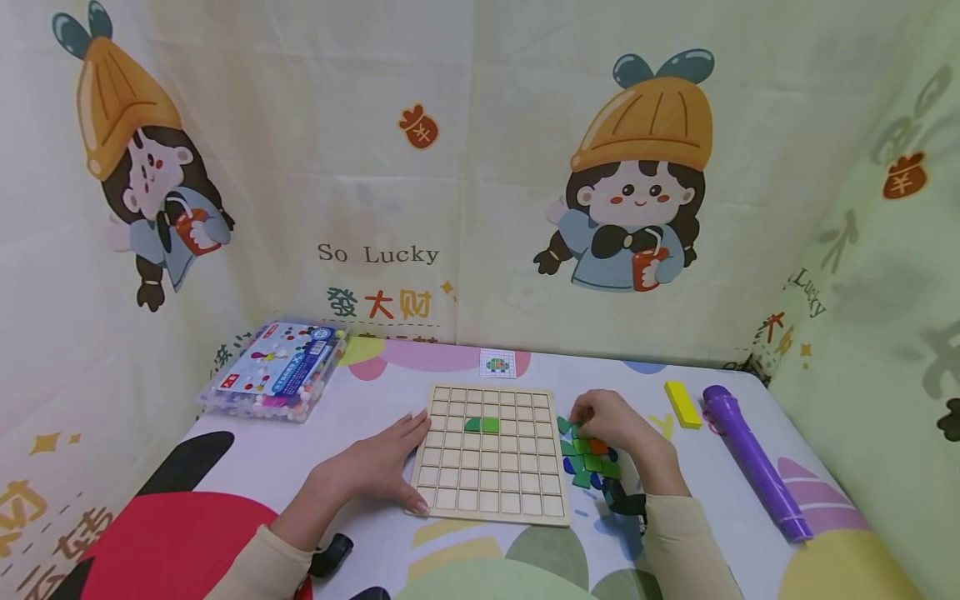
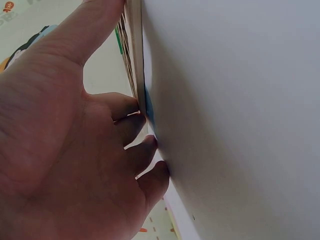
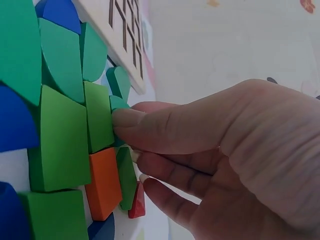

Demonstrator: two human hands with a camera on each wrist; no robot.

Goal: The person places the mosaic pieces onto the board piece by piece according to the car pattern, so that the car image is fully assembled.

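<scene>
A wooden grid board (image 1: 491, 503) lies flat in the middle of the table. On it, side by side, sit a darker green rounded piece (image 1: 472, 426) and a light green square (image 1: 491, 426). My left hand (image 1: 375, 463) rests along the board's left side, fingers spread, thumb by the near corner; the left wrist view shows the fingertips (image 2: 161, 170) at its edge. Right of the board is a cluster of green, blue, orange and red blocks (image 3: 60, 140). Over its far end my right hand (image 1: 613, 423) pinches a teal block (image 3: 118, 102) between thumb and finger.
A small card (image 1: 497, 364) with a coloured grid picture lies beyond the board. At the back left is a clear plastic box (image 1: 273, 371) of colourful parts. A yellow block (image 1: 683, 405) and a long purple tube (image 1: 757, 462) lie on the right. Printed cloth walls surround the table.
</scene>
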